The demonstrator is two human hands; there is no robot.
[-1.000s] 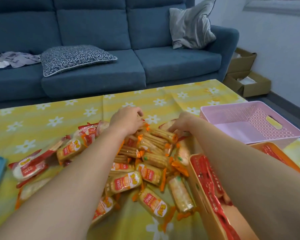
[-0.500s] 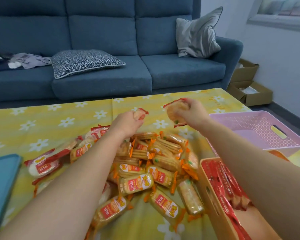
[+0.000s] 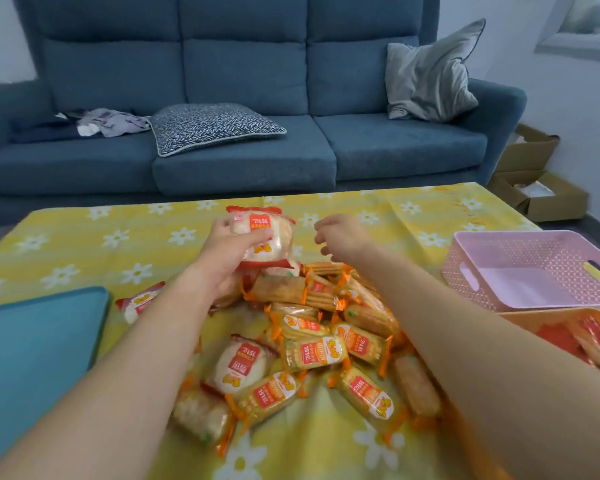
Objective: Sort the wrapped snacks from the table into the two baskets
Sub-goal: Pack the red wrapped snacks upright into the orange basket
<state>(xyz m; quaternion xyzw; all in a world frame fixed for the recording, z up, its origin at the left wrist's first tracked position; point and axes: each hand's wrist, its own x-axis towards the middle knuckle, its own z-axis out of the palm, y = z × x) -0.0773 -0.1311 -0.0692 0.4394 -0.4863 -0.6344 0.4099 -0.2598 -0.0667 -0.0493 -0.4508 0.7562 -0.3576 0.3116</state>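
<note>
A heap of wrapped snacks point(image 3: 312, 348) lies mid-table: long orange-wrapped crackers and round red-wrapped rice cakes. My left hand point(image 3: 229, 258) is raised above the heap's far side and grips round red-wrapped rice cakes point(image 3: 262, 237). Beside it my right hand point(image 3: 340, 235) hovers with fingers spread and nothing in it. An empty pink basket point(image 3: 492, 244) stands at the right. Nearer me, an orange basket point(image 3: 530, 317) holds red-wrapped snacks. One red-wrapped rice cake point(image 3: 137, 303) lies apart at the left.
The table carries a yellow cloth with white daisies point(image 3: 84, 244). A teal tray point(image 3: 32, 341) lies at the left edge. Behind the table stands a blue sofa point(image 3: 243, 157) with cushions. Cardboard boxes point(image 3: 537, 192) sit on the floor at the far right.
Both hands rose from the heap with a rice cake each. The right hand's cake has gone to my left hand, and my right hand now stands empty.
</note>
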